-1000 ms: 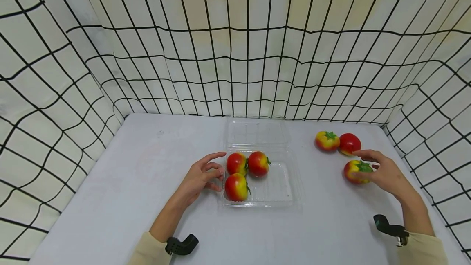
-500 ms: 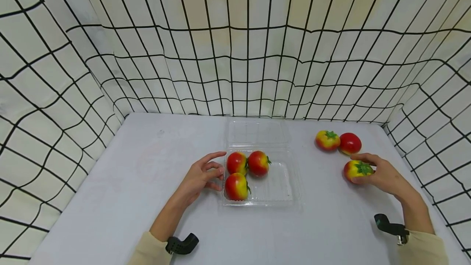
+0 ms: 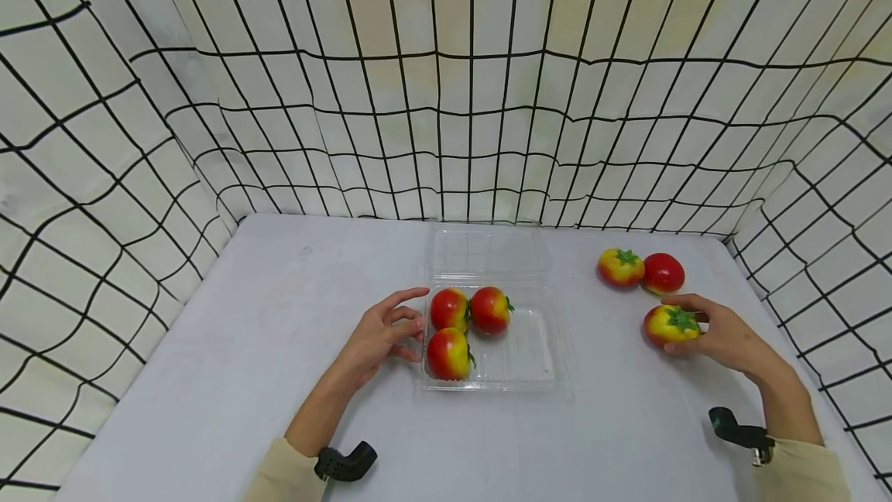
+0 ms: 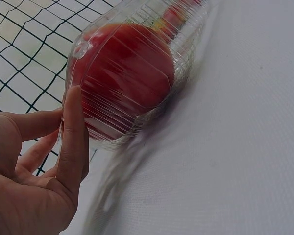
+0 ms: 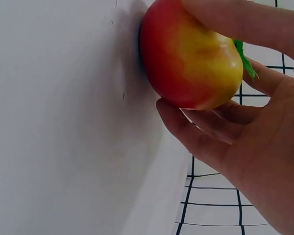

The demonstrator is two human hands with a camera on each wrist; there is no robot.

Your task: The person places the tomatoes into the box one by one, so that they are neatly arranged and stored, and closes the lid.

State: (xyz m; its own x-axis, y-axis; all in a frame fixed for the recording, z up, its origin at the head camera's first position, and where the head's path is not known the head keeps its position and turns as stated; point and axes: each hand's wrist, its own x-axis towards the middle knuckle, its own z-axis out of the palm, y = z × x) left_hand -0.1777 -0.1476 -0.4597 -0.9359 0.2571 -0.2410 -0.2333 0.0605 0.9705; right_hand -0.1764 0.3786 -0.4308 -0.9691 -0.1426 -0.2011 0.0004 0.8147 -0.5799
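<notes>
This looks like a small, netted lab-style recording booth: black, square-meshed netting hangs behind, to the left and to the right of a flat, matt white tabletop, with a smooth, off-white backing, tinted pale yellow in places, behind the mesh. A black, bent camera unit worn at the person's left wrist and a matching black, angled camera unit at the right one suggest a lab too.
</notes>
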